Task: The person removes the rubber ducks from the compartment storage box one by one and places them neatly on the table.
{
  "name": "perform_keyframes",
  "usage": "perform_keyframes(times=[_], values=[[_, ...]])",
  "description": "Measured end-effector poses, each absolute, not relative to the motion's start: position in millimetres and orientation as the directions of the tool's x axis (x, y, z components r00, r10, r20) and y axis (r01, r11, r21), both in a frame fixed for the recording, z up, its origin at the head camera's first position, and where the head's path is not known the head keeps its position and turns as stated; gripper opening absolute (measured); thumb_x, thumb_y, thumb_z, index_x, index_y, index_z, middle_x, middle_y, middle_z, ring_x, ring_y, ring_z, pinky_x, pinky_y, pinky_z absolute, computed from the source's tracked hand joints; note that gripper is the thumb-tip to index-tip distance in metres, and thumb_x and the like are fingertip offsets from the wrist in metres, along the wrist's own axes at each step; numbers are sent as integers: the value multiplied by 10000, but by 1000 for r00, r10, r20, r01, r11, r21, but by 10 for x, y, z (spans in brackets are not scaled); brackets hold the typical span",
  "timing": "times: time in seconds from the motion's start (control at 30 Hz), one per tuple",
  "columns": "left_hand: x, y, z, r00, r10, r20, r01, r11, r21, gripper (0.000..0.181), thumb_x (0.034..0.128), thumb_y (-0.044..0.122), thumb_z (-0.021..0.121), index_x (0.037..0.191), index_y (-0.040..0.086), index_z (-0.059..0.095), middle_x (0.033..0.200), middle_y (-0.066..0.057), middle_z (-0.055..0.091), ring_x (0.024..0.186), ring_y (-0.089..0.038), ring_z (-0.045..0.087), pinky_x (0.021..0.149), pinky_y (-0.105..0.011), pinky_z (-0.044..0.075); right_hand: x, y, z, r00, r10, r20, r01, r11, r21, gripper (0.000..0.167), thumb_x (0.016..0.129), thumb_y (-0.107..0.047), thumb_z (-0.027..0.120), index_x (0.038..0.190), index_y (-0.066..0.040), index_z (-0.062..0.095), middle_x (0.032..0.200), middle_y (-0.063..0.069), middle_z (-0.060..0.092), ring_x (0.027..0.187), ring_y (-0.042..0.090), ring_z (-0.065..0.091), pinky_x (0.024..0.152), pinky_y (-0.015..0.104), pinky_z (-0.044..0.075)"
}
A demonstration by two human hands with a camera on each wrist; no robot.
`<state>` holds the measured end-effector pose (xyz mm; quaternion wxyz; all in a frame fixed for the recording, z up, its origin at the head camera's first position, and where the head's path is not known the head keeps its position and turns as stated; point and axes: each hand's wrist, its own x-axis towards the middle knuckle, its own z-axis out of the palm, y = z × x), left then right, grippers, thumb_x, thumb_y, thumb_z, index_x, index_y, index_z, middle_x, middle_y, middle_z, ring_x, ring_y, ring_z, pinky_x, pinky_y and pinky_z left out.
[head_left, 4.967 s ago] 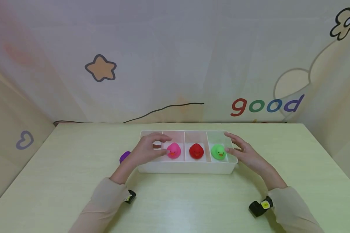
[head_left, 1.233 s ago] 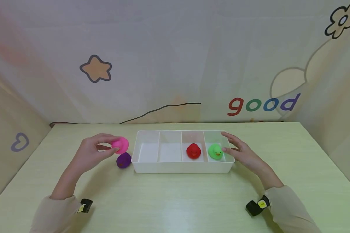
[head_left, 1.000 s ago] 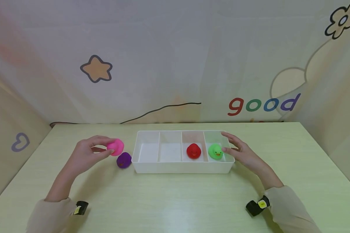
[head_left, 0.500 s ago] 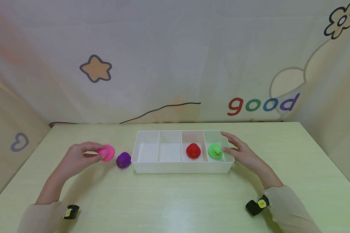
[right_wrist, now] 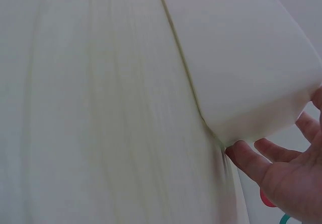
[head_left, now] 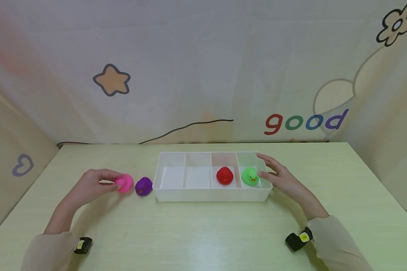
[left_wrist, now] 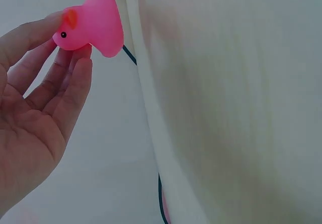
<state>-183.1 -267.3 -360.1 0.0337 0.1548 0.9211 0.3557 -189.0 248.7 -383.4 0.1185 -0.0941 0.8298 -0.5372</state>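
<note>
Thumb and fingers of my left hand (head_left: 89, 187) pinch a pink rubber duck (head_left: 126, 183), low over the table's left half; whether it touches the tabletop I cannot tell. In the left wrist view the duck (left_wrist: 103, 25) is gripped by its head. Just right of it a purple rubber duck (head_left: 144, 187) sits on the table against a white four-section box (head_left: 211, 195). My right hand (head_left: 287, 184) holds the box's right end, its thumb over the rim. In the right wrist view, fingertips (right_wrist: 241, 151) touch the end wall.
A red duck (head_left: 225, 175) sits in the third section from the left, a green duck (head_left: 250, 176) in the rightmost. The two left sections show bare floors. Behind the table (head_left: 203, 233) hangs a printed curtain (head_left: 190, 75).
My left hand has taken the pink duck from the box's second section, carried it left past the purple duck and lowered it. The right hand stays at the box's end.
</note>
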Motion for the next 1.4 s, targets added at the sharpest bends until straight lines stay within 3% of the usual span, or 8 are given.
perform_keyframes(times=[0.23,0.97,1.17,1.4], values=[[-1861,-2668,-3626,-945,327,0,252,728,637,317,805,141,680,1090,7,650,1009,-121,655,984,-314,573,789,-425,467,-1888,2479,-3830,-955,-279,-102,-22,409,-912,633,919,-294,531,1453,-184,209,1500,170,90,1317,472,136,928,665,274],[-1882,-2605,-3620,-943,325,-74,213,757,618,303,803,162,687,1072,27,664,985,-93,660,1006,-335,559,809,-468,457,-1881,2483,-3824,-954,-283,-96,-31,414,-910,629,924,-296,522,1455,-183,204,1499,172,86,1310,480,153,925,664,281],[-1874,-2607,-3591,-940,336,-56,231,749,621,381,799,164,693,1134,-1,620,1066,-159,630,1017,-353,563,783,-433,493,-1875,2476,-3817,-955,-279,-101,-26,416,-909,632,922,-300,524,1455,-194,202,1498,176,85,1309,479,158,927,663,279],[-1781,-2540,-3526,-944,327,46,272,692,669,404,800,150,699,1152,-21,598,1140,-193,593,1026,-338,563,827,-392,494,-1861,2477,-3804,-954,-282,-100,-29,419,-908,632,923,-303,522,1456,-196,200,1501,169,81,1306,490,154,924,664,280]])
